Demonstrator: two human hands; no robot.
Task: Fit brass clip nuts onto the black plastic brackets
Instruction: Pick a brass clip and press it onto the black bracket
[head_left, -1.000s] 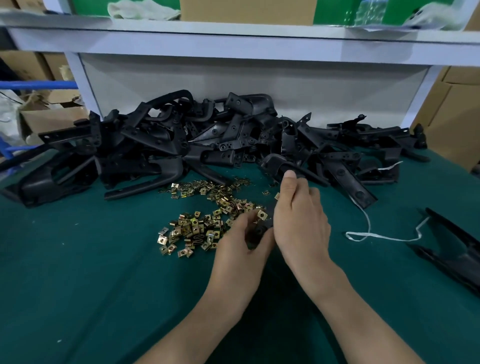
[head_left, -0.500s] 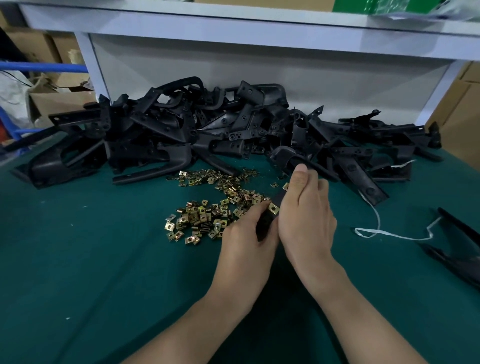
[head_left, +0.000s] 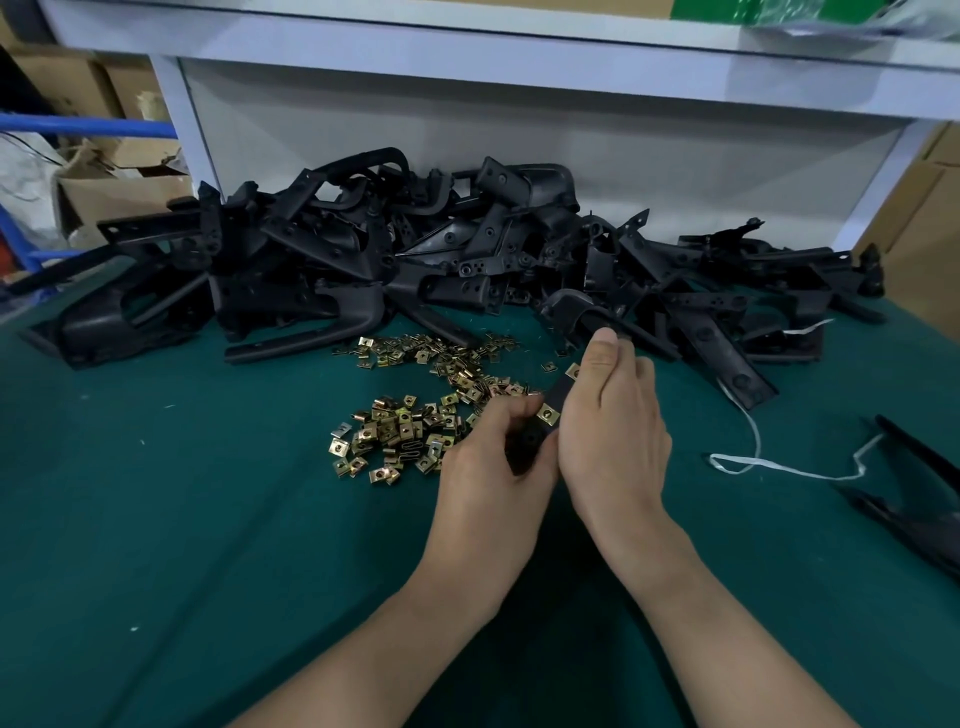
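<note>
The left hand (head_left: 488, 462) and right hand (head_left: 613, 431) still grip the bracket (head_left: 559, 393), fingers curled round it. A brass nut (head_left: 546, 414) sits on it as before

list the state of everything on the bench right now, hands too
left hand, grips the held bracket's near end
right hand, curled round the bracket farther up
held bracket, between both hands, off the pile
fitted clip nuts, two sit on the bracket's edge
loose clip nuts, scattered on the green cloth
bracket pile, tangled heap at the back
white string, lying loose on the cloth
</note>
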